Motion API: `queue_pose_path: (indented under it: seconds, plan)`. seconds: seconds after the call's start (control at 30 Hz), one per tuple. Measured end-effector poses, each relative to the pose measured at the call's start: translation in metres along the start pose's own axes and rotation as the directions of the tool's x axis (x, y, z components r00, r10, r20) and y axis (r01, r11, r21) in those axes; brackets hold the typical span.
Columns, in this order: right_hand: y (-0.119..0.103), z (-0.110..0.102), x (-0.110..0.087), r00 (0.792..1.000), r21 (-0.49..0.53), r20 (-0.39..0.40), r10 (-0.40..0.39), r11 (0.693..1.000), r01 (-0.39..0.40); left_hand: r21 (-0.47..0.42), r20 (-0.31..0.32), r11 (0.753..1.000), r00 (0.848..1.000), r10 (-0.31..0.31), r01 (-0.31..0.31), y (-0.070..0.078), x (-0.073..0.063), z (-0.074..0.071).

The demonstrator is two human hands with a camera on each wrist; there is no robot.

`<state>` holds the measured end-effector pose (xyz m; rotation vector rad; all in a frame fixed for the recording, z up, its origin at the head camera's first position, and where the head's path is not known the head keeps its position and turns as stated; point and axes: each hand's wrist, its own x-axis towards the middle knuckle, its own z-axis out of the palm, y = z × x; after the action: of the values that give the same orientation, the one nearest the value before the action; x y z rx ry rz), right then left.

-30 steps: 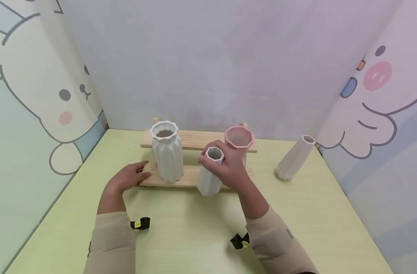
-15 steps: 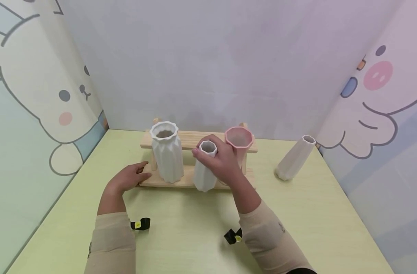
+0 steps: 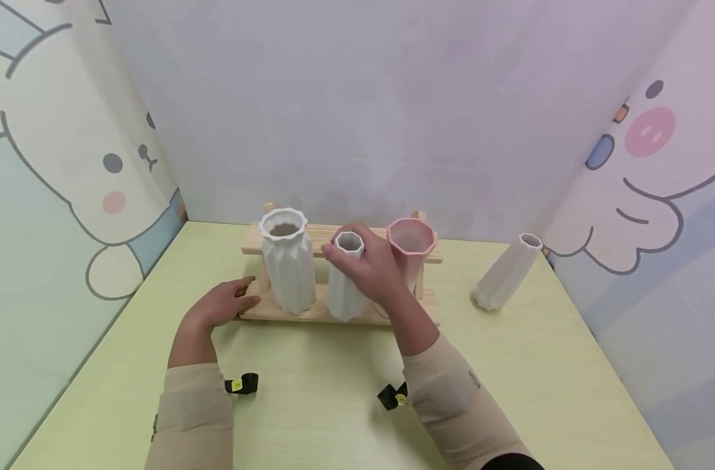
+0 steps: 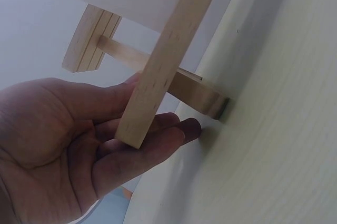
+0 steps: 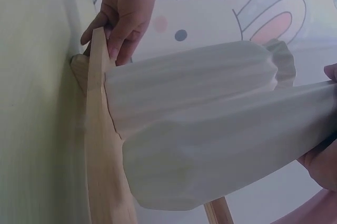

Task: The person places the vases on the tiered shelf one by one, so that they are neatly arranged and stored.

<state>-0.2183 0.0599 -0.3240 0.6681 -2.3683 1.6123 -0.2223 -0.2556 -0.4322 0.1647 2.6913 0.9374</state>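
My left hand (image 3: 219,304) holds the left end of a wooden two-tier rack (image 3: 363,233). In the left wrist view the thumb lies on one face of the lower board (image 4: 168,60) and the fingers on the other. Near its narrow octagonal mouth, my right hand (image 3: 374,266) grips a slim white faceted vase (image 3: 344,294). The vase's base is close over the front of the lower shelf. To its left a wider white vase with a scalloped rim (image 3: 289,274) stands on that shelf. A pink octagonal vase (image 3: 412,243) is on the right, its lower part behind my right hand.
Farther right on the table (image 3: 310,391), apart from the rack, stands another white tapered vase (image 3: 506,273). Cartoon-printed panels rise at the sides, and a plain pale panel (image 3: 357,117) runs behind the rack.
My right hand has carried the slim white vase left and back, from in front of the rack to its lower shelf. The left hand has stayed on the rack's end.
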Motion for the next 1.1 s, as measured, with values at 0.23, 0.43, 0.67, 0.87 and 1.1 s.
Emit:
queue_pose_path:
  seconds: [0.23, 0.43, 0.67, 0.87, 1.1]
  plan:
    - [-0.002, 0.001, 0.009, 1.0, -0.017, -0.001, 0.0, 1.0, 0.0, -0.002, -0.007, 1.0, 1.0, 0.005, -0.005, 0.0, 0.0, 0.001]
    - [-0.006, 0.002, 0.015, 1.0, -0.007, -0.019, -0.015, 1.0, 0.015, 0.001, -0.009, 1.0, 1.0, 0.011, -0.011, -0.001, 0.001, 0.001]
    - [-0.014, 0.002, 0.024, 0.999, -0.012, -0.036, -0.019, 1.0, 0.019, 0.006, -0.012, 1.0, 1.0, 0.019, -0.019, -0.001, 0.001, 0.0]
    - [-0.021, 0.0, 0.031, 0.998, 0.008, -0.055, -0.036, 0.999, 0.037, 0.005, -0.012, 1.0, 1.0, 0.02, -0.02, 0.0, 0.0, 0.0]
    - [-0.029, -0.002, 0.039, 0.995, 0.026, -0.08, -0.058, 0.998, 0.06, 0.004, -0.009, 1.0, 1.0, 0.019, -0.019, 0.0, -0.001, -0.001]
